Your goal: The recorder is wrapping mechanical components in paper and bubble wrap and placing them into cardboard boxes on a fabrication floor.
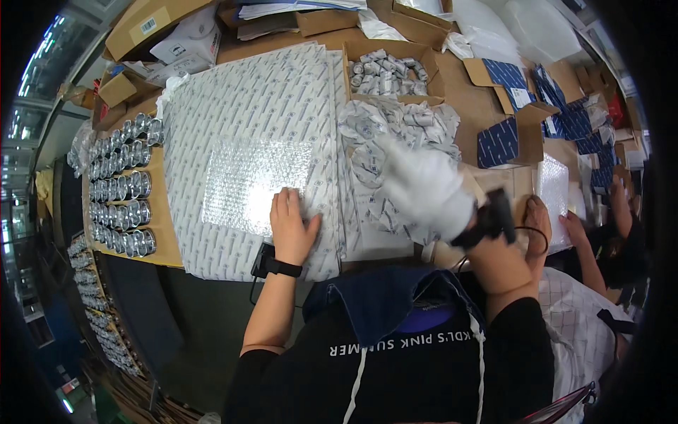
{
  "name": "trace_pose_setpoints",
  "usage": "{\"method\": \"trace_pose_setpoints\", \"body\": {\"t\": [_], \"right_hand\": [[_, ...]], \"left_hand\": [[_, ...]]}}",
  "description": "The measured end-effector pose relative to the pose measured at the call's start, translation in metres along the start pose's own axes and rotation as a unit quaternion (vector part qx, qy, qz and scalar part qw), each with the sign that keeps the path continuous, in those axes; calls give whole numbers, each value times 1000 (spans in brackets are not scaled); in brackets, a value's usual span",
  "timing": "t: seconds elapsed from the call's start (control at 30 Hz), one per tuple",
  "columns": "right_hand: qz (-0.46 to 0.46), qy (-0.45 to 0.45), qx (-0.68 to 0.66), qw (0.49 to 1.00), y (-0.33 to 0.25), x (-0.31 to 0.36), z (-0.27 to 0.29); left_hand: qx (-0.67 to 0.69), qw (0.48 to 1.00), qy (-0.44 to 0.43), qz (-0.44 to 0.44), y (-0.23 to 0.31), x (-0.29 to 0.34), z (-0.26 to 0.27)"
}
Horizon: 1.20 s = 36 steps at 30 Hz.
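Note:
My left hand (292,226) lies flat, fingers stretched, on the near right edge of a clear bubble-wrap sheet (244,180). Beneath that sheet is a stack of white printed wrapping paper (247,92). My right hand (427,191), in a white glove, is smeared by motion, so its fingers and anything in them cannot be made out. It is over a heap of paper-wrapped pieces (367,166) to the right of the stack. Behind the heap, a cardboard box (439,78) holds several more small wrapped pieces.
Shiny metal ring-shaped parts (131,185) stand in rows on the left. Blue patterned cartons (498,141) are at the right. A co-worker's hand (573,230) is near another bubble-wrap piece (552,191). An open brown box (145,28) stands at the far left.

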State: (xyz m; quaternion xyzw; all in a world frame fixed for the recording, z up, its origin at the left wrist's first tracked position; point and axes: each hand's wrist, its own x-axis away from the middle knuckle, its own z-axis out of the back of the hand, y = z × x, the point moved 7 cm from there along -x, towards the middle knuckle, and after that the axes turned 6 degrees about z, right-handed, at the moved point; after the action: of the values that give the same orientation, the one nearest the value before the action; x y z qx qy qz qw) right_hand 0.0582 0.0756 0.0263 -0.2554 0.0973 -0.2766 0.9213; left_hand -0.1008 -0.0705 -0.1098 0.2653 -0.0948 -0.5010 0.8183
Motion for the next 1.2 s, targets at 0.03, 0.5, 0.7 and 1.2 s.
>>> {"method": "trace_pose_setpoints", "body": {"t": [0.03,0.5,0.7,1.2], "right_hand": [[-6,-73,91,993,-14,17,-12],[21,137,169,976,-4,100,-50],[-44,174,114,977,-8,127,-16],[-146,37,-479,865,-36,140,-94]], "left_hand": [[-3,1000,-2,0,1,5,1],[-14,999,3,-33,5,25,24],[149,987,0,54,-4,36,34],[550,805,-173,137,81,78,33]]}}
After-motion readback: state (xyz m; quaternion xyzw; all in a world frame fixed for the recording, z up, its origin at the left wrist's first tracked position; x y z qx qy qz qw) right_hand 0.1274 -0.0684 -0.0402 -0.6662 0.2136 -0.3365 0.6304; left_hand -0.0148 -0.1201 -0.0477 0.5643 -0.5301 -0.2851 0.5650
